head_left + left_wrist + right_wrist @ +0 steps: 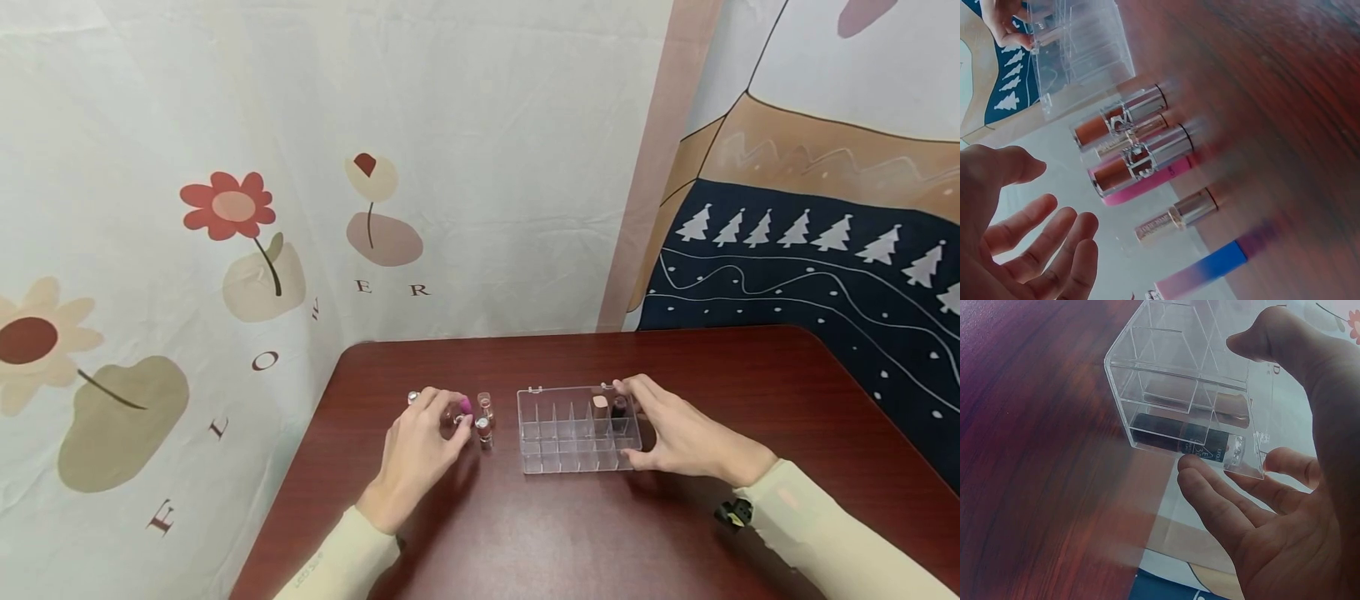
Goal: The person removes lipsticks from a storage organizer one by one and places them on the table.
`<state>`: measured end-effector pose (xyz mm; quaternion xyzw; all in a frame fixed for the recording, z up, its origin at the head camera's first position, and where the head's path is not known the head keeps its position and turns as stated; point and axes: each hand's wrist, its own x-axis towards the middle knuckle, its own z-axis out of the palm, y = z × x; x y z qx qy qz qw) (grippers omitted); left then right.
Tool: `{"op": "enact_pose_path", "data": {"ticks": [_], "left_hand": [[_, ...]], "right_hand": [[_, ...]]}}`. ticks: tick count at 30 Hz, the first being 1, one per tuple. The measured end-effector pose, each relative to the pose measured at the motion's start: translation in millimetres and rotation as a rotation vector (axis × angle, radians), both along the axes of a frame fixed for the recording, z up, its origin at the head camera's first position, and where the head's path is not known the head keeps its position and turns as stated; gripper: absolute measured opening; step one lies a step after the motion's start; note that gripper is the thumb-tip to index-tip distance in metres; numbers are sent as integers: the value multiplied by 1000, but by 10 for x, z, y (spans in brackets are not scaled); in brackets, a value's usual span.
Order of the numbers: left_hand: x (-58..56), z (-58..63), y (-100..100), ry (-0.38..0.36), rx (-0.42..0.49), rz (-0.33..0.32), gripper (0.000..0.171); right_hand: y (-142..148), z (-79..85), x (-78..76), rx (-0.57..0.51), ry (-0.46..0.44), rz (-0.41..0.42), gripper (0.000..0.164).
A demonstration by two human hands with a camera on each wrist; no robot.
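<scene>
Over a group of upright lipstick tubes, my left hand (423,442) hovers with thumb and fingers apart. In the left wrist view its loosely bent fingers (1054,219) have nothing between them. Closest stand two orange-brown lip tubes (1113,178) with silvery ends, a pink tube (1175,170) behind them. A small clear tube (1175,215) and a blue-and-pink tube (1210,265) stand beside these. My right hand (678,429) grips the right end of a clear compartment organizer (558,457), thumb at the near side, fingers at the far corner. A black lipstick (1204,444) and a beige-topped lipstick (1232,409) occupy its back-right compartments.
The dark red wooden table (555,542) has rounded far corners. Behind it hangs a pale flower-print cloth (487,167), with a navy tree-print cloth (787,283) at the right. A dark band (733,512) is at the right wrist.
</scene>
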<state>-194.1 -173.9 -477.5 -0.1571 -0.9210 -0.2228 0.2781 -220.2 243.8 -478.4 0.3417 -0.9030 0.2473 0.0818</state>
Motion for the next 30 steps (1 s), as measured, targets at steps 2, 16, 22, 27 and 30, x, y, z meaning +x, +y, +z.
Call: {"op": "enact_pose_path", "data": {"ticks": [2, 16, 22, 27, 30], "left_hand": [[3, 18, 35, 0, -1, -6, 25], [-31, 159, 527, 66, -27, -118, 39], [-76, 190, 810, 49, -66, -168, 37], [-118, 204, 1047, 53, -116, -205, 38], [-142, 203, 1173, 37, -133, -229, 37]], "right_hand": [[7, -1, 3, 1, -7, -3, 82], [21, -12, -3, -3, -70, -14, 84], [20, -5, -7, -5, -79, -6, 86], [27, -8, -19, -18, -74, 1, 85], [36, -17, -27, -26, -71, 7, 85]]}}
